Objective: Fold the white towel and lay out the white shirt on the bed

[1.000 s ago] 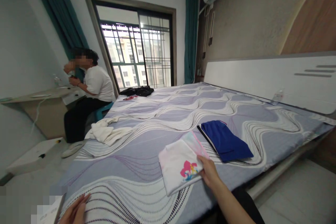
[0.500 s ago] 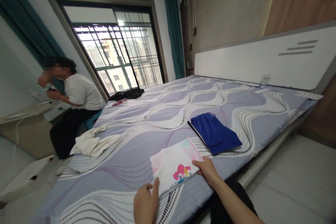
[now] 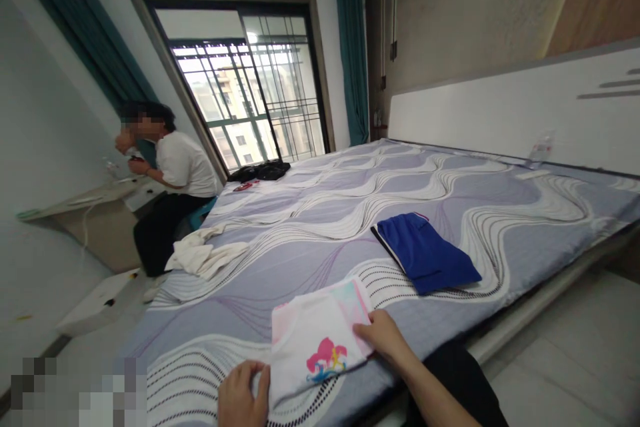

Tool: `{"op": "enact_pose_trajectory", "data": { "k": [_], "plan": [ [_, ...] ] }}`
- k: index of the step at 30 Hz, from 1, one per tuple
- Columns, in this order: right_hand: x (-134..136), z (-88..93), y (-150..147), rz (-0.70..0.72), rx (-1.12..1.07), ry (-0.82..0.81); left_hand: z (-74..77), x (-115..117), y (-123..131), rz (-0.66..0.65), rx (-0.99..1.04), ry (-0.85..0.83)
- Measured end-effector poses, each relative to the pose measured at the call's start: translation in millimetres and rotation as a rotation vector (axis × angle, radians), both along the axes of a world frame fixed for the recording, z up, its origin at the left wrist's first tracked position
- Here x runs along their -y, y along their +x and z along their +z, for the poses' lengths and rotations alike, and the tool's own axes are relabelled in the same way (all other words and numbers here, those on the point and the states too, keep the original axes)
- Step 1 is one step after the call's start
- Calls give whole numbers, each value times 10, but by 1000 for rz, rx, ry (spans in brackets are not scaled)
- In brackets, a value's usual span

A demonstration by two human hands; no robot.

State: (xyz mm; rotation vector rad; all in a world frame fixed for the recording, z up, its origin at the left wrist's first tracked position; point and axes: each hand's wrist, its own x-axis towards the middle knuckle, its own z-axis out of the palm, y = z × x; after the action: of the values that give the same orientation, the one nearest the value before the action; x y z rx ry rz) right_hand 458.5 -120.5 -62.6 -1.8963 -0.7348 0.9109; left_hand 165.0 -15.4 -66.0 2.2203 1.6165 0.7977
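One folded white cloth [image 3: 300,330] seen on bed [image 3: 300,213], btwn left hand [image 3: 243,395] & right hand [image 3: 385,340], both abt. equally nr. R edge pinched by right hand's grip; L edge met by left thumb, grip there can't be told. Long side unclear. Blue cloth [image 3: 425,253] laid beyond, to R.

Bed [image 3: 325,200] | white printed cloth [image 3: 310,333] | folded blue garment [image 3: 425,253] | cream cloth [image 3: 207,255] | black bundle [image 3: 267,170]

No readable text, print [image 3: 327,360] on folded white cloth [image 3: 295,340] illegible
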Motion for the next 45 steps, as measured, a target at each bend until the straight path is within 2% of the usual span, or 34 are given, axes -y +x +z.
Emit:
{"op": "enact_pose_trajectory", "data": {
  "k": [4,9,12,14,16,17,19,21,23,24,27,31,34,40,43,45],
  "plan": [
    [-120,142,172,84,234,-27,-99,103,-26,56,91,25],
    [-45,209,326,182,365,-66,-123,110,-11,50,137,39],
    [43,229,313,177,431,-93,-181,68,-50,48,140,52],
    [71,239,190,115,563,-60,-205,40,0,80,128,70],
    [48,213,-40,97,761,43,-195,27,166,88,111,107],
    [12,181,-181,137,851,103,-179,26,291,61,102,132],
    [-100,86,-457,306,935,173,-139,25,588,-76,48,182],
    [-247,-19,-644,458,927,160,-114,5,868,-267,-97,229],
    [-398,-94,-694,507,914,121,-113,-51,1059,-381,-274,264],
    [-467,-113,-671,509,916,109,-118,-91,1115,-388,-343,269],
    [-632,-101,-487,486,942,84,-125,-233,1163,-298,-425,230],
    [-743,-29,-223,398,994,-10,-97,-403,1074,-263,-418,140],
    [-768,-11,-135,380,1033,-45,-86,-473,875,-207,-410,102],
    [-761,-64,-173,374,1095,-104,-128,-424,221,111,-494,131],
    [-826,17,-200,386,1074,-156,-119,-385,54,152,-468,110],
    [-940,149,-233,478,1007,-152,-95,-380,37,156,-436,95]
  ]
}}
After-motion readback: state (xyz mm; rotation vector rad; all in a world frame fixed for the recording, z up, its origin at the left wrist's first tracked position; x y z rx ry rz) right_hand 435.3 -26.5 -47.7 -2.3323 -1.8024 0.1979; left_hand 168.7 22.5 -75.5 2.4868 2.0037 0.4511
